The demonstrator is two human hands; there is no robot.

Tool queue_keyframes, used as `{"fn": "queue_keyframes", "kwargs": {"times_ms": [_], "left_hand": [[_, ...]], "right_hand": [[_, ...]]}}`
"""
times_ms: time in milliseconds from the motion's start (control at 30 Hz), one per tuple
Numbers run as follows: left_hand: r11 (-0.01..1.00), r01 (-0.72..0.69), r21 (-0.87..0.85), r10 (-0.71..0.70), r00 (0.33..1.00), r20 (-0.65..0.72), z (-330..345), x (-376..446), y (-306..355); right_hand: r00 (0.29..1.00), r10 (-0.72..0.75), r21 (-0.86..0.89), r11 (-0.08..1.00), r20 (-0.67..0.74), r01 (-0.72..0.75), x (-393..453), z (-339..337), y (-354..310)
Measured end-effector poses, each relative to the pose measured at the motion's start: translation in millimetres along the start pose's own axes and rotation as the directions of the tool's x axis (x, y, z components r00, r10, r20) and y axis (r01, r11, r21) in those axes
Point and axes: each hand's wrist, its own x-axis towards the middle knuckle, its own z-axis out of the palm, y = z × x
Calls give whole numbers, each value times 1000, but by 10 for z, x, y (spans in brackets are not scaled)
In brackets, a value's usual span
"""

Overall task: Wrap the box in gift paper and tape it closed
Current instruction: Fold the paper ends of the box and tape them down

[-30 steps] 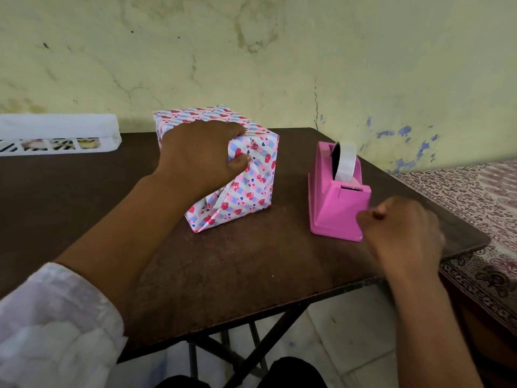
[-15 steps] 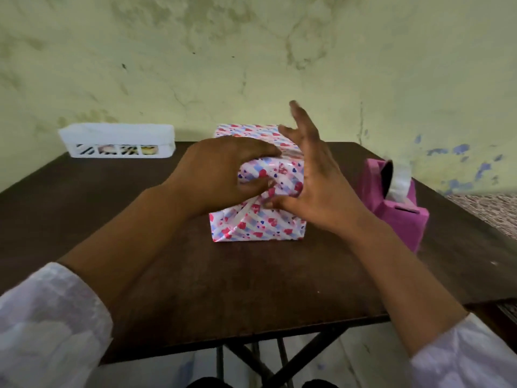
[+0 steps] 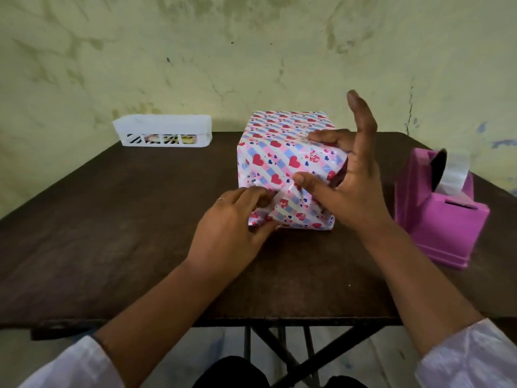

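The box point(image 3: 279, 152), wrapped in paper with red hearts and blue-pink stripes, stands upright on the dark table point(image 3: 126, 233). My left hand point(image 3: 235, 231) pinches the folded paper flap at the lower left corner of the box's near face. My right hand point(image 3: 352, 180) lies against the right side of that face, thumb pressing the paper at the flap's tip, one finger resting on the top edge, the others straight and raised. A pink tape dispenser point(image 3: 442, 217) with a clear tape roll stands to the right of the box.
A white slotted plastic basket point(image 3: 163, 133) sits at the table's far left, by the stained wall. The table's near edge runs just above my forearms, with folding metal legs below it.
My left hand slid from the top of the near face down to the lower left flap. My right hand stays at the box's right side. The view has turned a little to the right.
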Motion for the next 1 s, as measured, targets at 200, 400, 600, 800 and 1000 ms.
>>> {"fn": "queue_keyframes", "kwargs": {"times_ms": [200,400,600,800,1000], "left_hand": [[999,-41,21,43,995,-91,80,-14,61],[994,1,-109,-10,996,-87,59,8,83],[1000,6,-18,-7,997,-73,22,-59,32],[973,79,-216,-86,996,-21,-24,-34,43],[990,-54,-132,43,996,-84,8,5,99]], "right_hand": [[999,-48,21,999,-11,48,-5,15,17],[999,-39,-9,999,-4,39,-2,17,16],[999,-47,-12,999,-9,47,2,18,49],[998,-57,-23,998,-7,56,2,19,56],[998,-61,-19,998,-21,61,-3,31,54]]}}
